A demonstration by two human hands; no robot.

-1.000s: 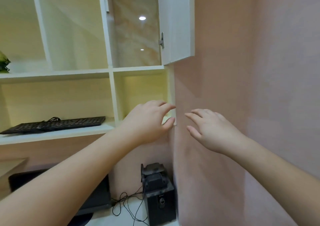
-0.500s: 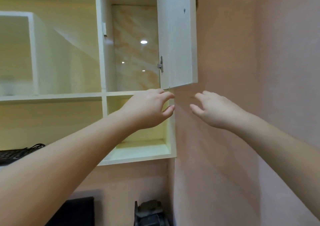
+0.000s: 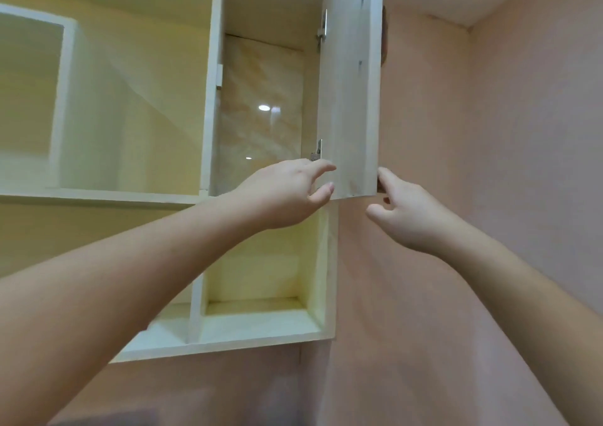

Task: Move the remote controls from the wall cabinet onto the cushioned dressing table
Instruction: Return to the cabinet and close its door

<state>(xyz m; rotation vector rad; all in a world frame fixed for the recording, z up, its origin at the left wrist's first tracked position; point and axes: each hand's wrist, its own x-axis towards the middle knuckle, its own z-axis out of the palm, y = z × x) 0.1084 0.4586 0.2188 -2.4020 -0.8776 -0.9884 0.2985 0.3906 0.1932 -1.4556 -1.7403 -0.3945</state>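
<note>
The pale wall cabinet (image 3: 208,99) hangs on a pink wall (image 3: 489,164) with its door (image 3: 350,83) swung open, no remote controls visible inside, the left hand (image 3: 284,194) raised loose-fingered at the door's lower corner, the right hand's (image 3: 404,210) fingers (image 3: 385,177) touching its outer edge

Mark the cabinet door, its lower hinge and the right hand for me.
cabinet door (image 3: 350,99), head view, middle of the open panel.
lower hinge (image 3: 317,151), head view, metal piece at the door's inner edge.
right hand (image 3: 408,213), head view, back of the hand.
</note>
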